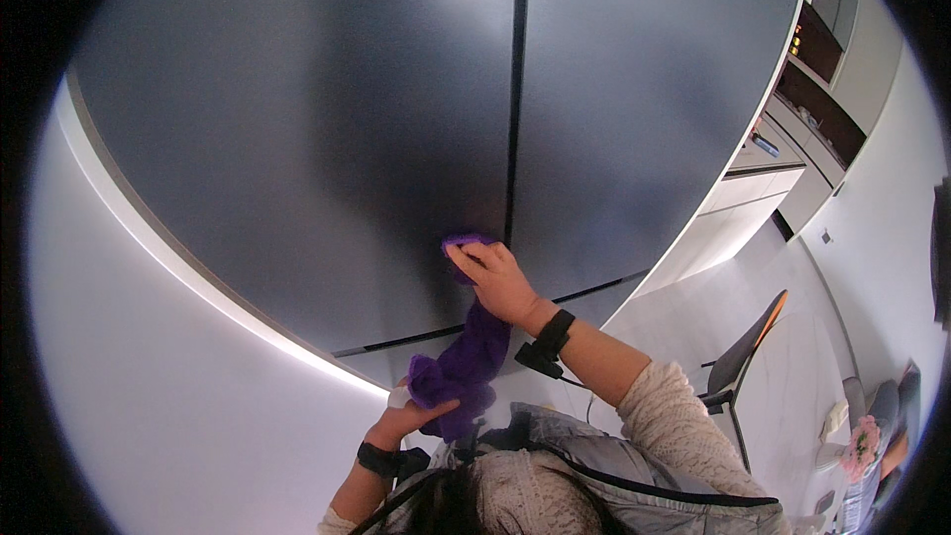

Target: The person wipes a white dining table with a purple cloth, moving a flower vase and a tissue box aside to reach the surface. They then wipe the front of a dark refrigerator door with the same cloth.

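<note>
A dark grey double-door refrigerator (416, 126) fills the view before me, its two doors parted by a black vertical gap. My right hand (505, 286) presses one end of a purple cloth (475, 349) against the left door, right beside that gap. From there the cloth hangs down in a twisted length to my left hand (409, 416). My left hand grips its bunched lower end, below the door's bottom edge. Something white shows at the left fingers, too small to identify. Black bands circle both wrists.
A lit pale panel edge (245, 323) borders the refrigerator at left. To the right stand a white cabinet (713, 238) with shelves behind, a chair (743, 349) and a white table (787, 394). Pink flowers (862, 446) stand at the table. A cable (576, 384) hangs from the right wristband.
</note>
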`<state>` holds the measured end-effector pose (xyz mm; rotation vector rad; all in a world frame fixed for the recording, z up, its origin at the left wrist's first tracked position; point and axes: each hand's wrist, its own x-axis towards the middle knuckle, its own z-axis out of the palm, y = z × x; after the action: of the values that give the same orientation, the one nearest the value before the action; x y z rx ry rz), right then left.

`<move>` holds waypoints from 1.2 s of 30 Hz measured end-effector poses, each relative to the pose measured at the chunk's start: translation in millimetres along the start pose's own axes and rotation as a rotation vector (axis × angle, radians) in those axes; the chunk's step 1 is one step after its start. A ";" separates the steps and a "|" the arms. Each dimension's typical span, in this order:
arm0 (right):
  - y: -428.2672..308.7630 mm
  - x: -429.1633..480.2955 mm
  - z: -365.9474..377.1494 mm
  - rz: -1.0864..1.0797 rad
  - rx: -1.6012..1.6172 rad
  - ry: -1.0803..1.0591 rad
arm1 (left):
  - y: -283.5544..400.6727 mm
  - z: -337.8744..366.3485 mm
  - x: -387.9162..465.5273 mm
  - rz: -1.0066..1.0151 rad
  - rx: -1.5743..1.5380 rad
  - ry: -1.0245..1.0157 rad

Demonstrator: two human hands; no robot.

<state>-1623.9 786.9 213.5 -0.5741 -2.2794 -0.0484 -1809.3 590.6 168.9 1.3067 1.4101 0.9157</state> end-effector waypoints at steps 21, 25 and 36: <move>-1.9 9.8 -27.7 0.075 0.002 0.197 | -22.5 -2.6 3.0 -0.002 -0.010 -0.025; 6.6 -5.3 -13.6 0.099 -0.008 0.131 | -22.4 0.2 5.5 -0.035 -0.015 0.010; 37.3 -58.9 40.2 0.059 -0.017 0.016 | -14.7 -0.2 4.3 -0.166 -0.095 0.037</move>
<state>-1600.1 805.8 138.9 -0.6479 -2.2467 -0.0438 -1813.0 592.9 154.2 1.0899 1.4618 0.8878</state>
